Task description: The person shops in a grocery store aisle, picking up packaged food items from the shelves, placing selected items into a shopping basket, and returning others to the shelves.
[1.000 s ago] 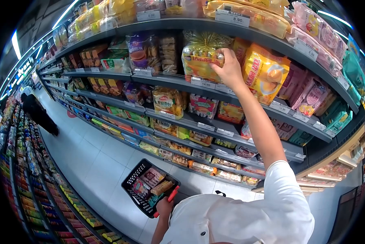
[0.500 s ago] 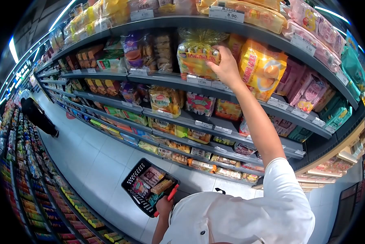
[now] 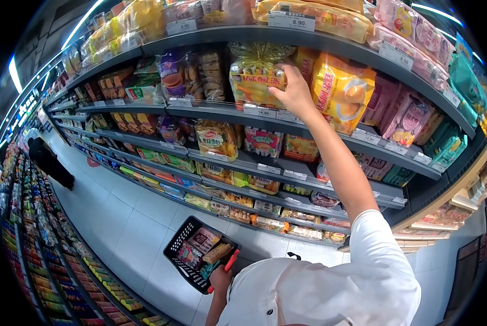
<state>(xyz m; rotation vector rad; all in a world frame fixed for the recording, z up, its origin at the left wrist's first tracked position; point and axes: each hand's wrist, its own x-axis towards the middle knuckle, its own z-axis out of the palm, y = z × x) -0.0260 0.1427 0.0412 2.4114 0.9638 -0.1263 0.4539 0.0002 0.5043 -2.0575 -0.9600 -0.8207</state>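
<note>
On the upper shelf, my right hand [image 3: 293, 91] grips the right side of a yellow bread bag [image 3: 254, 81] with a gathered clear top. The bag stands upright behind the price tags. A yellow-orange cake bag [image 3: 341, 92] is just right of my wrist. Low in the view, my left hand [image 3: 220, 278] is wrapped round the red handle [image 3: 231, 261] of a black basket [image 3: 174, 244]. Inside the basket lie a pink pack [image 3: 204, 239], a brown-topped pack [image 3: 217, 252] and other packs.
Shelves of packaged bread and snacks run along the aisle, with a dark shelf edge [image 3: 211, 110] in front. Another stocked shelf [image 3: 64, 255] lines the left side. A person in dark clothes [image 3: 49, 162] stands farther down the tiled floor [image 3: 129, 217].
The shelves and bread bag have shifted slightly left in view, along with my right hand, which keeps its hold on the bag. My left hand stays on the basket handle.
</note>
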